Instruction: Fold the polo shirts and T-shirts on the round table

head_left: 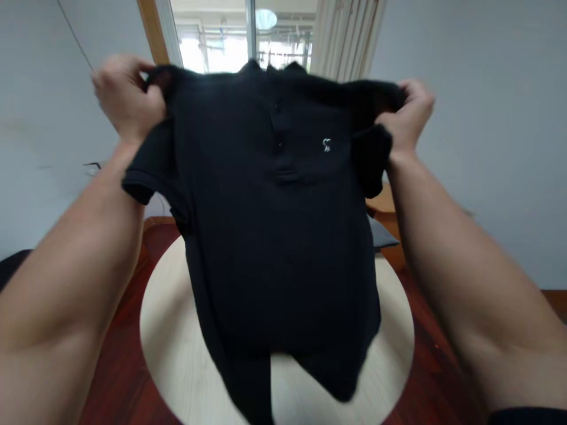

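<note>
A black short-sleeved polo shirt (279,236) hangs stretched out in front of me, its buttoned front and small white chest emblem facing me. My left hand (128,94) is closed on one shoulder, at the upper left. At the upper right, my right hand (407,115) grips the other shoulder. Both sleeves dangle below my fists. The collar sits at the top middle, partly blurred. Lower down, the hem hangs unevenly, with two corners drooping over the table; whether the cloth touches it I cannot tell.
Below the shirt stands a round pale wooden table (172,330) on a dark red floor (119,354). Behind are a window (212,44), a light curtain (345,38) and white walls. A wooden piece of furniture (385,198) with a grey item (381,233) shows at the right.
</note>
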Available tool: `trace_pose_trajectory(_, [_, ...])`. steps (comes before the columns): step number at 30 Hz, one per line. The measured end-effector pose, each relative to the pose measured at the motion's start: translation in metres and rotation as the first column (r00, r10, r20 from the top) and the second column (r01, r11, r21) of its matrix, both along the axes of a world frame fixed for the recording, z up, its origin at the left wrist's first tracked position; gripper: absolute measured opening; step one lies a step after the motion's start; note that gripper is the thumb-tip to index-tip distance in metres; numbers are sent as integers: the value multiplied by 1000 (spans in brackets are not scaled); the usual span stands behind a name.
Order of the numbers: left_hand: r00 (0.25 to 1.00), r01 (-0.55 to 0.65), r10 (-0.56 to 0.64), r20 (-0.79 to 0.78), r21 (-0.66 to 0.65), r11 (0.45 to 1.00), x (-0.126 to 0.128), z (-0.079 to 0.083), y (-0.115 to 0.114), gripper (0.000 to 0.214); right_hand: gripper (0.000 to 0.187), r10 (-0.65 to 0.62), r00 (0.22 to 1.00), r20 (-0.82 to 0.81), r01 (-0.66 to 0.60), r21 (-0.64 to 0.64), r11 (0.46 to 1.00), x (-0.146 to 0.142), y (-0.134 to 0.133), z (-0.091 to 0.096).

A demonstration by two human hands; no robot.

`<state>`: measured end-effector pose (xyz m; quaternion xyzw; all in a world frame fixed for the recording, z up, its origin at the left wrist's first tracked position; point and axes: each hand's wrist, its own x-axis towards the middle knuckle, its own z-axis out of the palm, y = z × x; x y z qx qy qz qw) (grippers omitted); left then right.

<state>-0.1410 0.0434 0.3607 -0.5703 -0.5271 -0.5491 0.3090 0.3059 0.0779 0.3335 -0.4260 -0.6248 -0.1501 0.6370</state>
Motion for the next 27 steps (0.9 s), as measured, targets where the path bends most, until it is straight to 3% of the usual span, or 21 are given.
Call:
trace_pose_trajectory(3, [993,-118,121,-13,-354,928,3,-46,33,46,35,-147,989,34,150,-288,946,-15,37,-43])
trace_pose_trajectory(6, [980,-197,178,-87,-547,814,-2,-108,59,38,41,-147,981,127,193,-588,785,-26,57,-101])
trace_pose_trajectory(8, [965,-261,210,-157,-634,728,4,-151,67,43,45,-81,968,236,223,-674,704,-33,60,-140])
trace_pose_trajectory(11, [969,-221,32,-247,-792,569,35,-213,60,39,43,128,910,395,251,-768,590,-49,49,-194])
trace_pose_trajectory(14, [954,-135,-219,-207,-943,304,75,-269,36,48,41,353,820,452,241,-830,502,-70,28,-240])
trace_pose_trajectory(16, [950,-143,-249,-186,-973,181,91,-301,18,62,44,456,762,459,238,-854,462,-82,14,-266])
trace_pose_trajectory(17, [951,-164,-239,-196,-975,148,93,-314,10,68,47,490,737,465,255,-863,436,-85,8,-277])
trace_pose_trajectory(19, [953,-209,-198,-231,-970,127,87,-334,-2,77,55,512,709,484,317,-868,381,-85,0,-294])
trace_pose_trajectory(21, [952,-238,-160,-260,-960,145,69,-347,-6,76,64,492,707,508,378,-859,345,-78,-5,-304])
trace_pose_trajectory(27, [934,-331,-56,-352,-914,233,-13,-353,11,53,84,408,698,588,500,-809,311,-63,-10,-303])
